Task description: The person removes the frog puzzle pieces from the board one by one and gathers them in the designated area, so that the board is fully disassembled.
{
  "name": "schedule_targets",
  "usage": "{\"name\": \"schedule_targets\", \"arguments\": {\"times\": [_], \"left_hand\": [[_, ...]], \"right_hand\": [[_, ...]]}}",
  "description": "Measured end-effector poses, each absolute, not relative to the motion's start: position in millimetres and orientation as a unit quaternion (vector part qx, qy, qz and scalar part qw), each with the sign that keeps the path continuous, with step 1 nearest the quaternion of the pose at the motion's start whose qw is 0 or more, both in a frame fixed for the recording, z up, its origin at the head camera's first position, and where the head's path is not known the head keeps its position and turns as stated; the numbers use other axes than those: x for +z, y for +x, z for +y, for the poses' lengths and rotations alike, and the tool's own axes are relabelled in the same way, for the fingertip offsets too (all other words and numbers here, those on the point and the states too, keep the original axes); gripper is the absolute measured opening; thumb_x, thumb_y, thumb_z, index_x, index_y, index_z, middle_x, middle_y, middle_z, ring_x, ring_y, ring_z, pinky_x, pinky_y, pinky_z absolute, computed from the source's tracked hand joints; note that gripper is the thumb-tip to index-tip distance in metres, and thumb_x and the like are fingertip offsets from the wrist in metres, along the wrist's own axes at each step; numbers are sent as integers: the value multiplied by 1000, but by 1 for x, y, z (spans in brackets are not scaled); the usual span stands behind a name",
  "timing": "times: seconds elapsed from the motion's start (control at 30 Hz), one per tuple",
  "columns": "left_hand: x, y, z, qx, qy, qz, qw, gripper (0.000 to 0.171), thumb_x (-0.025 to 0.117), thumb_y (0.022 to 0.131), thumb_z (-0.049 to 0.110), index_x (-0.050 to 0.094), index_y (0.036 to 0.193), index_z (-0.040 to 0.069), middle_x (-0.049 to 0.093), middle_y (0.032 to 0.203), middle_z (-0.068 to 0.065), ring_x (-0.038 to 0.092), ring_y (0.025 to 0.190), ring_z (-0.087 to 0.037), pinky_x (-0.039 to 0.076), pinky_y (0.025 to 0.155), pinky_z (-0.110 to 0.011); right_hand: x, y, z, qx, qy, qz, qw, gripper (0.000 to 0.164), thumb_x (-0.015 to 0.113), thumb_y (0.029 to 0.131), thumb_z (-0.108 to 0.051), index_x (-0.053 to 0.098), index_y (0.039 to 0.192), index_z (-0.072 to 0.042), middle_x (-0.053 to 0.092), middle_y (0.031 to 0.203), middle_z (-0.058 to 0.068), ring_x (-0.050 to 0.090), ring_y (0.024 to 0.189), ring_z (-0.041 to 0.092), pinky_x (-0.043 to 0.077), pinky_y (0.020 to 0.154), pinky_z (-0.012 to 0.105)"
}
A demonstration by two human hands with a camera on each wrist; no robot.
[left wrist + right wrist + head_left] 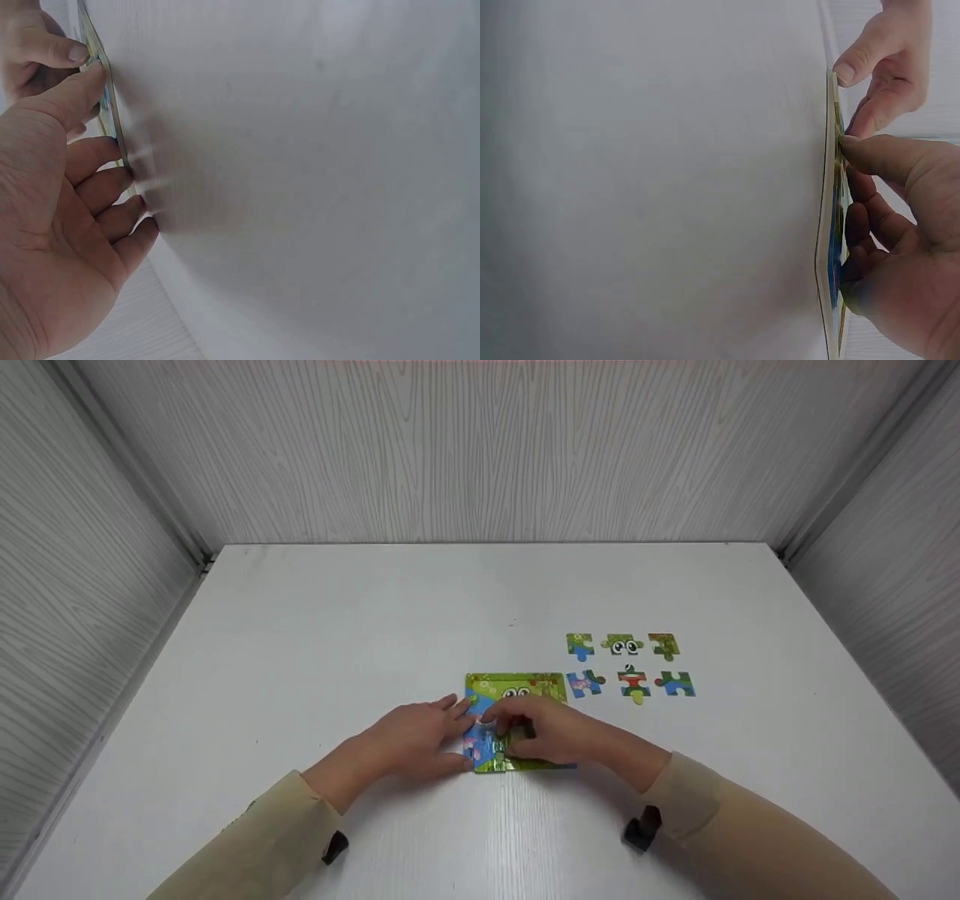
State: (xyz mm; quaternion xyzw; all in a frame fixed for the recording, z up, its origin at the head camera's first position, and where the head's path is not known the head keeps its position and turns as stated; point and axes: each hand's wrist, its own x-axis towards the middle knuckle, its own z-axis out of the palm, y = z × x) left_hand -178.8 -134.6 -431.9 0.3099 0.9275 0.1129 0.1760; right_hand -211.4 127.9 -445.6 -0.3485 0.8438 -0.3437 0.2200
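Note:
A jigsaw puzzle board (555, 686) with a green and blue picture lies flat on the table. My left hand (420, 737) rests at its left side, thumb and fingers spread, fingertips touching the edge. Over the board's lower left part, my right hand (551, 729) has bent fingers and pinches a shiny puzzle piece (499, 746) low against the surface. In the right wrist view, the thumb and fingertips of my right hand (900, 225) meet the board (826, 225), seen edge-on. The fingers hide much of the piece and the board's middle.
Several loose puzzle pieces lie in two rows right of the board, among them one with eyes (623, 646), a pink and blue one (582, 682) and a red and green one (634, 682). Wood-grained panels (480, 450) stand at the table's back and sides.

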Motion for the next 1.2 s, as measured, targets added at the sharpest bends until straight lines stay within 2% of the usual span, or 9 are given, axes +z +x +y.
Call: {"name": "schedule_targets", "arguments": {"times": [0.2, 0.3, 0.4, 0.53, 0.67, 0.83, 1.2], "left_hand": [[-432, -178, -135, 117, 306, 929, 174, 73, 63, 103, 52, 46, 162, 14, 35, 170, -8, 28, 159, -29, 35, 123, -52], [-433, -179, -134, 118, 305, 929, 175, 73, 63, 103, 53, 46, 162, 15, 35, 170, -7, 28, 159, -28, 35, 123, -52], [-433, -179, -134, 115, 303, 929, 176, 73, 63, 102, 53, 45, 163, 16, 35, 170, -6, 28, 159, -28, 35, 123, -53], [-433, -179, -134, 110, 301, 930, 178, 74, 63, 102, 54, 44, 163, 16, 34, 171, -6, 28, 159, -28, 35, 123, -52], [-432, -179, -134, 112, 301, 930, 178, 73, 63, 103, 53, 44, 163, 16, 34, 171, -7, 28, 159, -28, 35, 122, -52], [-433, -179, -134, 112, 301, 930, 177, 73, 63, 103, 53, 44, 163, 16, 34, 171, -7, 28, 159, -28, 35, 123, -52], [-433, -179, -134, 118, 303, 929, 177, 72, 63, 102, 51, 45, 163, 16, 35, 171, -7, 28, 159, -28, 37, 122, -52]], "right_hand": [[-448, -212, 130, -345, -364, 839, 210, 42, 72, 97, -8, 67, 138, -15, 70, 115, -7, 62, 106, 14, 53, 98, 38], [-448, -211, 132, -336, -377, 840, 198, 45, 79, 95, -17, 68, 139, -15, 69, 118, -7, 61, 107, 13, 52, 100, 38], [-447, -209, 131, -316, -390, 845, 186, 55, 88, 90, -31, 68, 139, -15, 68, 121, -6, 60, 110, 14, 51, 103, 39], [-445, -205, 128, -278, -391, 859, 177, 62, 91, 85, -41, 69, 139, -18, 65, 129, -5, 56, 121, 15, 48, 109, 42], [-443, -202, 124, -248, -380, 873, 179, 59, 91, 86, -40, 70, 138, -22, 62, 132, -4, 53, 127, 17, 46, 112, 44], [-441, -200, 121, -249, -377, 873, 184, 55, 91, 87, -35, 71, 135, -20, 62, 130, -2, 54, 125, 19, 47, 110, 45], [-439, -204, 127, -289, -390, 855, 180, 51, 88, 88, -30, 70, 134, -18, 64, 127, -9, 56, 119, 13, 49, 106, 37]]}}
